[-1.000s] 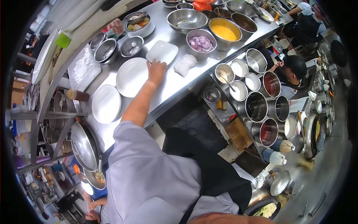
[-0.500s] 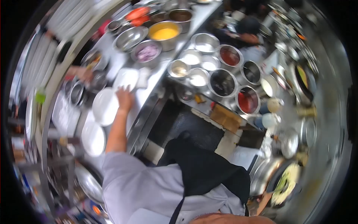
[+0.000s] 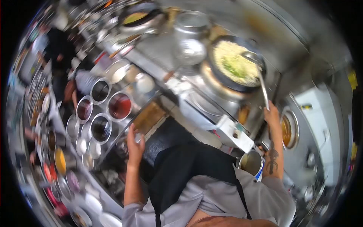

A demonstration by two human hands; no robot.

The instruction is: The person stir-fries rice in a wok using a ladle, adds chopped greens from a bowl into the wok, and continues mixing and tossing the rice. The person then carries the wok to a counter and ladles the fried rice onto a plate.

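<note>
My right hand (image 3: 271, 113) is wrapped round the long handle of a metal ladle (image 3: 263, 85). The ladle's bowl rests at the right side of a dark wok (image 3: 219, 77) on the stove. Inside the wok lies pale food (image 3: 230, 56), perhaps noodles or rice, with chopped greens in its middle. My left hand (image 3: 135, 143) is held up in the air with its fingers stretched out and nothing in it. It is nearest to the metal pots of sauce, including one of red sauce (image 3: 120, 106) and one of dark liquid (image 3: 101, 129).
Beyond the wok stand stacked metal lids (image 3: 191, 51) and another wok (image 3: 138, 19) with food. A pot (image 3: 251, 162) sits low by my right arm. White plates (image 3: 93, 203) lie on the counter at lower left. Another person (image 3: 58, 49) stands at the far left.
My view has swung right, from the counter to the stove. My left hand has come away from the white plates. My right hand and the ladle now show more fully.
</note>
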